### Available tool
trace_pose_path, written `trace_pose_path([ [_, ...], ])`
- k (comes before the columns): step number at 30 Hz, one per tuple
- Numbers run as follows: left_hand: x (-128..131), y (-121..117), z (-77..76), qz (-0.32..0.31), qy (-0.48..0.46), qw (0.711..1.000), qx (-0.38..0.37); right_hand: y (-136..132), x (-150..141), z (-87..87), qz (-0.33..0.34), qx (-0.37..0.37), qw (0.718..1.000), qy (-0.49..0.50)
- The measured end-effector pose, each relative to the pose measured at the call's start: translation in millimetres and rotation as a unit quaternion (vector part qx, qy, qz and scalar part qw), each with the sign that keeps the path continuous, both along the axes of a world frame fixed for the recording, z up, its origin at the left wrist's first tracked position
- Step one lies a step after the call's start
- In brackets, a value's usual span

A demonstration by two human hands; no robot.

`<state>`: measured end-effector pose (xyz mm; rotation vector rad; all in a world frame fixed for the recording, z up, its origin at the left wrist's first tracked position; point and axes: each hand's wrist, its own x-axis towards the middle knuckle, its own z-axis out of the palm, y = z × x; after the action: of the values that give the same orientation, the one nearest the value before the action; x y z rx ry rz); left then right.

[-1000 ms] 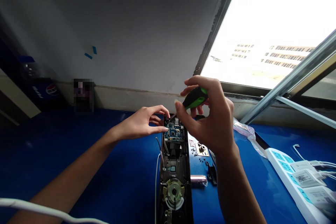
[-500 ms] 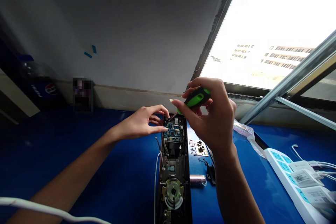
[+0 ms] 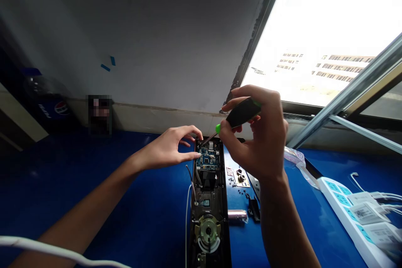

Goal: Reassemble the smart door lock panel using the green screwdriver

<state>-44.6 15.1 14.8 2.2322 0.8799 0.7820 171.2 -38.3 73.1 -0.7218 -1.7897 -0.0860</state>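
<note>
Head view: open electronic lock (image 3: 209, 201) on blue workbench (image 3: 63, 167), bright window (image 3: 314, 29).

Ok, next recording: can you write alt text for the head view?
A person's right hand pinches a black-and-green screwdriver, its thin metal shaft angled down toward a blue-green circuit board set in an open black lock housing. The left hand curves over the board's edge, above a glossy blue table.

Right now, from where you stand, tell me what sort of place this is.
Likely an electronics repair or assembly workbench: a blue bench top holding an opened electronic lock with its circuit board bare, a screwdriver in use, and a power strip.
</note>
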Motion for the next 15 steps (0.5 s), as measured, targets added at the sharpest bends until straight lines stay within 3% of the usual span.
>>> trace_pose_path([
  [5,5.2,-4.3,0.3,0.038,0.019,0.99,0.137,-6.4,4.9,4.9,-0.006,0.022,0.999,0.044],
  [12,13.2,-2.2,-8.3,0.025,-0.017,0.978,0.209,-18.2,10.2,14.5,-0.032,-0.034,0.999,0.008],
  [15,16.4,-1.1,-13.0,0.017,-0.036,0.965,0.258,-14.9,13.1,16.1,-0.019,-0.02,1.0,-0.001],
])
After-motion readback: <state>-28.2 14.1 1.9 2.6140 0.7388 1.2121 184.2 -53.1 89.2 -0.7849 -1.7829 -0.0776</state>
